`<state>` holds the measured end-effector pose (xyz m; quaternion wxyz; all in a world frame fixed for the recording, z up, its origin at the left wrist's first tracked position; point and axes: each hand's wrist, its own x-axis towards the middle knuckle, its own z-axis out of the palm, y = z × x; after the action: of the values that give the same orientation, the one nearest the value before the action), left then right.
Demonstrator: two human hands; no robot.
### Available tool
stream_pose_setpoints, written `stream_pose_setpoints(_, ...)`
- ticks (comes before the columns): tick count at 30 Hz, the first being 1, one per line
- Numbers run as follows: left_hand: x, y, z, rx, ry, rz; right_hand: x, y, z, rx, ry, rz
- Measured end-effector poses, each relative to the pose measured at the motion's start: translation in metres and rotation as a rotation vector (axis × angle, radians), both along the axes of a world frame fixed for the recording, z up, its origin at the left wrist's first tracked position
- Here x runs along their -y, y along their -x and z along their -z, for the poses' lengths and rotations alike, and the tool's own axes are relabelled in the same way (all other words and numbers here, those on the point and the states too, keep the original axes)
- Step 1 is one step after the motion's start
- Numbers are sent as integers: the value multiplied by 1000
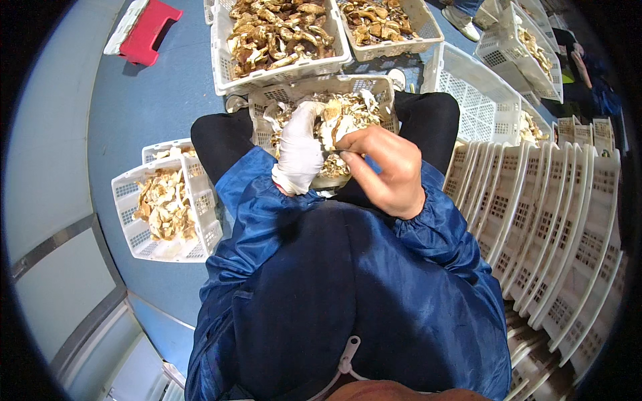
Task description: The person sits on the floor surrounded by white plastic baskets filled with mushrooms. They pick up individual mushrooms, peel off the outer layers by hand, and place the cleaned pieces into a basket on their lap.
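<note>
My left hand [300, 150], in a white glove, is closed around a pale mushroom [329, 131] with a brownish, ragged end. Bare and bent at the fingers, my right hand [383, 165] pinches a small dark blade [335, 151] against the mushroom's lower part; its handle is hidden in the fingers. Both hands are above a white plastic crate [322, 82] between my knees. Mushroom trimmings [363, 113] and scraps fill that crate.
Beyond stand two crates of brown mushrooms [281, 37] [378, 22]. At left, a crate holds pale mushroom pieces [165, 205]. A tall stack of crates [531, 220] leans at right, near an empty crate [469, 100]. A red stool [148, 32] and another person's shoe [461, 24] are farther off.
</note>
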<state>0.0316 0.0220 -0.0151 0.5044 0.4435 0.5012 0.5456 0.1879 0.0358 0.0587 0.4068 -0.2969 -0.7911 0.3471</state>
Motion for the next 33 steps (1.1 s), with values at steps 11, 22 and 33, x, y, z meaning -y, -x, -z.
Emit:
stream_pose_setpoints(11, 8, 3, 4, 183, -105, 135, -47, -64, 26, 319, 501, 392)
stream_pose_setpoints(22, 10, -6, -6, -43, 30, 186, -17, -15, 14, -12, 179, -29)
stream_pose_setpoints(33, 14, -3, -1, -191, -61, 184, -25, -39, 31, -72, 458, 229)
